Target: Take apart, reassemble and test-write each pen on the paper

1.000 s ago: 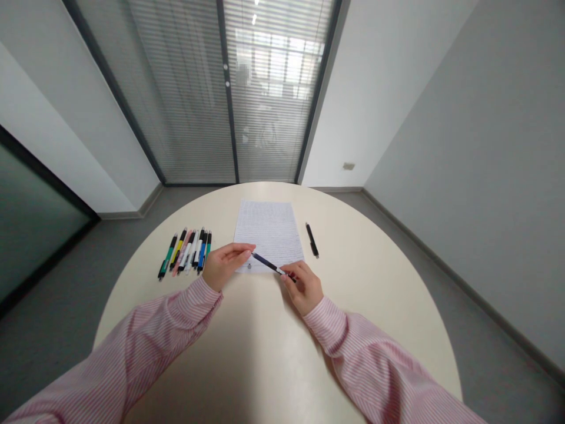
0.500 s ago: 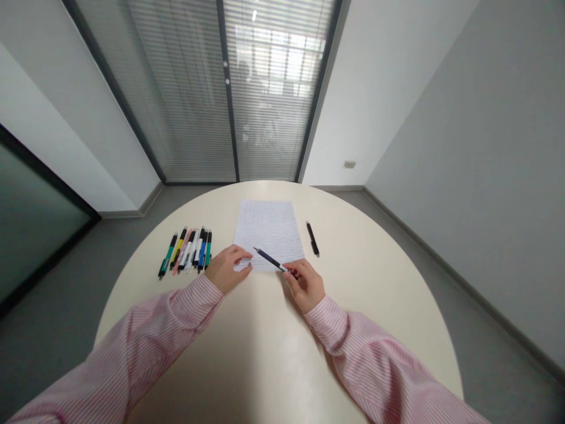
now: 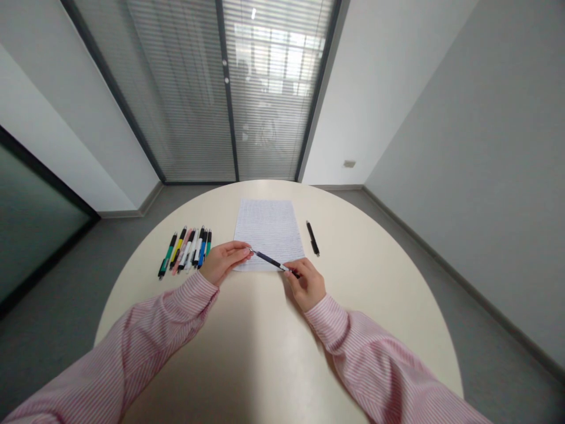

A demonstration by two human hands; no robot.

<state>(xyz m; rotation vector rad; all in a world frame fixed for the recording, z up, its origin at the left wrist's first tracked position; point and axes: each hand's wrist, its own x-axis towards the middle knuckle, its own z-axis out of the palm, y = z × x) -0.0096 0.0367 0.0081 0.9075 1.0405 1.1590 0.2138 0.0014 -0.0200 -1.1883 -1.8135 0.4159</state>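
Note:
A dark pen (image 3: 268,258) with a pale section near its rear end slants above the lower part of a lined sheet of paper (image 3: 267,224). My right hand (image 3: 306,284) pinches it by the rear end with thumb and fingers. At the tip, the thumb and fingers of my left hand (image 3: 226,261) are closed together on the pen's front end. Whether a small separate part sits between those left fingertips is too small to tell. My left hand covers the sheet's lower left corner and lies close to a row of pens.
Several pens (image 3: 186,249) in green, yellow, pink, white and blue lie side by side at the left of the round table (image 3: 375,306). A single black pen (image 3: 312,238) rests right of the paper. Behind the table stands a glass partition with blinds (image 3: 194,118).
My left hand has shut its fingers, which were apart, and now meets the pen's tip. My right hand keeps the pen in almost the same place.

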